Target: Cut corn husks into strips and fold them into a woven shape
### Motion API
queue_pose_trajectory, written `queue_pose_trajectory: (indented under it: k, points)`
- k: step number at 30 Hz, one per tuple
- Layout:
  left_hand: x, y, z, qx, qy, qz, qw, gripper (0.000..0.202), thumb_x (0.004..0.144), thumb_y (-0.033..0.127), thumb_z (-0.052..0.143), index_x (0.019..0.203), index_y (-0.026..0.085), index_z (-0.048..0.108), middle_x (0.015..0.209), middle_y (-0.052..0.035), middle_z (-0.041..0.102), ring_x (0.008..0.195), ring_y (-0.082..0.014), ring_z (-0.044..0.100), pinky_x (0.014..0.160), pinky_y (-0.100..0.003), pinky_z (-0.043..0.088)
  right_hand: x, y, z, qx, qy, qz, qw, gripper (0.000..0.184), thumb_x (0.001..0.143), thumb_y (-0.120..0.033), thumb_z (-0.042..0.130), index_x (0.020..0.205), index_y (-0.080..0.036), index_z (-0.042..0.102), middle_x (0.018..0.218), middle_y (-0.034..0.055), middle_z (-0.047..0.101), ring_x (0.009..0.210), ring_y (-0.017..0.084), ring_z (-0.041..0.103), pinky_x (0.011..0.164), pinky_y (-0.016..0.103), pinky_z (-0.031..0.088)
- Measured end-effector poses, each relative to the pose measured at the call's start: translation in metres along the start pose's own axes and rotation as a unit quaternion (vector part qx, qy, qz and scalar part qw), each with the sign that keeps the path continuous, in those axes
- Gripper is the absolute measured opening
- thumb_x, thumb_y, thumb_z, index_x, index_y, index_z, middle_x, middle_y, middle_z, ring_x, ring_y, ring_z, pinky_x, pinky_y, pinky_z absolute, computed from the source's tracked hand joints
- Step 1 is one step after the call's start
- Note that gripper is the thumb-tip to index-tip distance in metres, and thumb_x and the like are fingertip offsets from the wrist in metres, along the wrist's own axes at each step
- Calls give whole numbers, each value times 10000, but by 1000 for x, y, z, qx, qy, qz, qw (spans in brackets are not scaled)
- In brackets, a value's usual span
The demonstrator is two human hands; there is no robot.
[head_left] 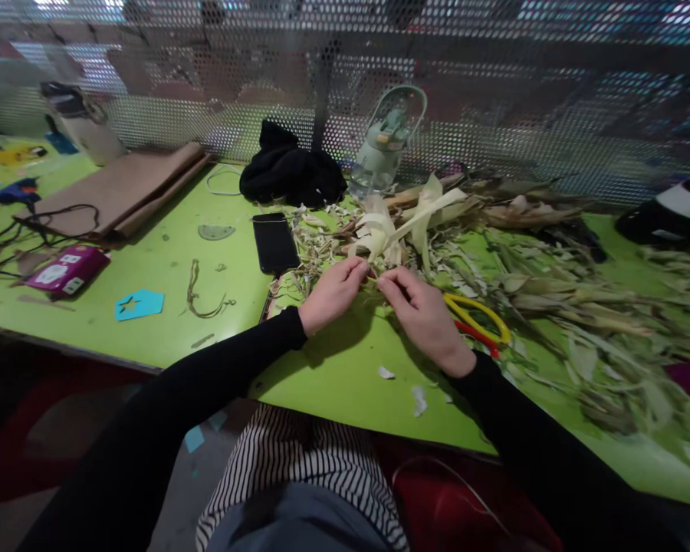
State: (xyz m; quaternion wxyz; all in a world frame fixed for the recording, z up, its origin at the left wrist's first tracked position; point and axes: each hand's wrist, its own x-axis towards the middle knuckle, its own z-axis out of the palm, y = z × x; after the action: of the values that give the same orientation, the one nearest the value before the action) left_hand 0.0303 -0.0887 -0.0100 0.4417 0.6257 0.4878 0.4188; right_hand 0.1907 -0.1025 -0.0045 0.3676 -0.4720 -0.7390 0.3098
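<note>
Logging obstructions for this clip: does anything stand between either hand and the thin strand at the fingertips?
No, nothing visible: the left hand and right hand both pinch the thin strand directly. The yellow-and-red handles lie beside the right hand, not in between.

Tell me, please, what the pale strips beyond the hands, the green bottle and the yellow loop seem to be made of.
Pale strips: probably dried husk, matt, given their curling, leafy form.
Green bottle: likely plastic, smooth, with a transparent lower body, possibly glass there.
Yellow loop: perhaps plastic, smooth, judging by its even colour.
</note>
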Motion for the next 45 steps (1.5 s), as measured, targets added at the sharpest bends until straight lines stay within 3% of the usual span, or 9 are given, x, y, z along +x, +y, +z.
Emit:
queue_pose_trajectory:
  k: [4,16,21,26,33,37,40,43,45]
  points:
    - [-1,0,1,-8,-34,-21,999,282,1007,190,404,734,181,474,656,37,468,620,-104,462,631,-232,360,-2,0,-8,-151,47,-121,980,173,962,-316,543,825,-231,603,824,42,651,745,189,571,726,329,430]
    - [4,-8,2,-46,-40,-16,998,240,1009,199,415,787,167,503,714,33,541,591,-70,520,629,-209,413,0,0,-17,-91,3,-64,994,208,949,-382,576,834,-220,636,684,-8,601,568,132,464,556,285,341]
    - [-1,-5,4,-104,-42,-50,992,49,977,149,460,985,196,447,660,67,532,559,-76,547,593,-204,431,1,0,-14,68,-20,19,997,252,903,-447,645,805,-217,614,603,-45,484,525,104,389,499,257,294]
    - [-4,-10,2,-64,-114,-25,991,84,980,155,412,1035,210,443,688,63,573,550,-82,590,579,-207,446,5,1,-16,284,-29,162,945,331,809,-509,738,807,-220,578,522,-94,372,430,64,220,429,232,163]
    - [-1,-18,4,-22,-138,-35,990,111,960,116,451,989,163,547,738,32,638,660,-84,622,723,-232,475,6,-3,-18,303,-16,154,941,359,779,-517,776,798,-221,573,533,-93,380,425,52,237,418,222,198]
    - [-1,-19,5,-85,-158,-79,981,63,962,114,492,959,155,540,732,29,646,644,-71,618,690,-216,463,13,-1,-26,282,8,125,951,297,828,-484,732,824,-231,577,578,-75,412,451,67,298,435,233,277]
    - [-4,-15,5,-139,-160,-121,970,73,972,116,519,906,145,529,722,23,651,626,-57,609,655,-200,443,19,5,-38,218,73,48,972,228,848,-422,705,924,-249,578,815,13,603,640,128,532,568,286,451]
    - [-7,-8,3,-225,-148,-186,945,100,991,120,517,894,143,528,767,-3,685,643,-52,630,616,-182,441,19,8,-50,-13,178,-81,981,307,838,-355,716,1098,-251,591,1220,113,630,1094,266,600,871,430,509]
    - [-8,-4,2,-292,-132,-219,921,106,996,117,516,896,143,541,805,-18,704,664,-49,647,598,-166,454,14,8,-53,-158,191,-136,959,231,880,-357,673,1073,-239,628,1200,125,650,1158,316,571,943,506,468]
